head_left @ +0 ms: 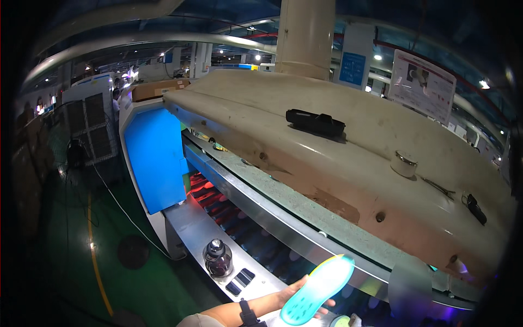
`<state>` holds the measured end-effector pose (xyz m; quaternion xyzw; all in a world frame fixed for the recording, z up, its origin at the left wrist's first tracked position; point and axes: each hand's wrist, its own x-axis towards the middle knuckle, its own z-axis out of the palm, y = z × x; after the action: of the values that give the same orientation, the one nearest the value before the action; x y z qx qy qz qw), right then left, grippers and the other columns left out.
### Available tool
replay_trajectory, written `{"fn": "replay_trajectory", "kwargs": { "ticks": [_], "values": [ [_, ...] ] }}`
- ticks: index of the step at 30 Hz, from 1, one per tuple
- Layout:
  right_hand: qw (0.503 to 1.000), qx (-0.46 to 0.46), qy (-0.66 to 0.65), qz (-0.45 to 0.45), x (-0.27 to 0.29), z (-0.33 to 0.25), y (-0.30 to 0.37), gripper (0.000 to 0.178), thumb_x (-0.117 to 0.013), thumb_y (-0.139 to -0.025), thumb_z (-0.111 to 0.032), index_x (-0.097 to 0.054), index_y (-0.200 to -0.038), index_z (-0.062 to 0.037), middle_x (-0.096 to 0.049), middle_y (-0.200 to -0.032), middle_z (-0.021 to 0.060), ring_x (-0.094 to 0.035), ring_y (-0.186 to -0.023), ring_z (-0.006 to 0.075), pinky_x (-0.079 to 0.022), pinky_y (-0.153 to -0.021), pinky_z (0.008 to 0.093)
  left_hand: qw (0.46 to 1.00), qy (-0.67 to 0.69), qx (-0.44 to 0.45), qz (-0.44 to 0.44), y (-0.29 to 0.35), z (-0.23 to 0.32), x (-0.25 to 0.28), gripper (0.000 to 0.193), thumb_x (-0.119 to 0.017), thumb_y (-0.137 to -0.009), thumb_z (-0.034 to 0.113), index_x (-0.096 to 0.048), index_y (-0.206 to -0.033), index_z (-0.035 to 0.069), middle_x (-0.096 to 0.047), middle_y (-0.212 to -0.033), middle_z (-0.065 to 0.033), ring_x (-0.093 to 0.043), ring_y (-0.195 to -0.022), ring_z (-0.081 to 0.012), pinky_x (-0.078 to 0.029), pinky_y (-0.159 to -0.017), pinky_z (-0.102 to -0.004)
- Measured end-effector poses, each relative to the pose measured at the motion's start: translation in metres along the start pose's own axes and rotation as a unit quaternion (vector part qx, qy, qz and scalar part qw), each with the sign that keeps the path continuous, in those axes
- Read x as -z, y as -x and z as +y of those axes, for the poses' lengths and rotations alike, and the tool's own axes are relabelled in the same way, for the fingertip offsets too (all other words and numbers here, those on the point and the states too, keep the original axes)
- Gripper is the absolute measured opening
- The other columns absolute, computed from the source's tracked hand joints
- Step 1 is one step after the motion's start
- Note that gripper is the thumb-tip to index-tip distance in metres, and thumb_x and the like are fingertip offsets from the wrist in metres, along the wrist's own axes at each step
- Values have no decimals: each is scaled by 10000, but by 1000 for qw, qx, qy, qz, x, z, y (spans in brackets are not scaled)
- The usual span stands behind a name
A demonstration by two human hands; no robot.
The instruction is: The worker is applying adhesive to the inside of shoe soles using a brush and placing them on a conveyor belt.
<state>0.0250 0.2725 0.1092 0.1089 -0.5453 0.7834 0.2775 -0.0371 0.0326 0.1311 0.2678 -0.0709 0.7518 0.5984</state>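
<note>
My left hand (293, 289) grips a shoe sole (321, 286) at its edge, near the front right of the machine. The sole is turquoise with a yellow rim and small holes at its lower end; its upper part is washed out by bright light. A black band circles my left wrist. At the bottom edge, just right of the sole, a round yellow-green piece (340, 321) is partly in view. Beside it is a pale shape, possibly my right hand (355, 320); its fingers are too cut off to make out.
A metal ledge (188, 220) carries a dark bottle (218, 259) and a black control panel (239, 282). Beyond it runs a conveyor (234, 218) with dark pieces under red light. The machine's beige cover (245, 101) holds a black case (316, 123), a tape roll (404, 164) and tweezers (437, 188).
</note>
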Motion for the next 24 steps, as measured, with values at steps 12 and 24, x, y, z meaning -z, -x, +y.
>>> {"fn": "replay_trajectory", "kwargs": {
  "ticks": [12, 24],
  "values": [
    [997, -29, 44, 63, -2, -36, 64, 167, -643, -743, -51, -555, -877, -3, -573, -993, 158, -520, -606, 112, -390, -495, 194, 960, 19, 115, 255, -1, -75, 55, 515, -500, -872, 391, -437, -1230, 27, -562, -1130, -96, -560, -1005, -178, -453, -881, -317],
    [983, -147, 47, 104, -49, -83, 87, 259, -627, -703, 87, -586, -958, 59, -622, -945, 176, -618, -831, 205, -509, -724, 290, 965, 99, 26, 242, -2, -71, 51, 710, -213, -853, 631, -348, -1315, 110, -436, -1284, -119, -438, -1159, -295, -316, -996, -455]
  ]
}}
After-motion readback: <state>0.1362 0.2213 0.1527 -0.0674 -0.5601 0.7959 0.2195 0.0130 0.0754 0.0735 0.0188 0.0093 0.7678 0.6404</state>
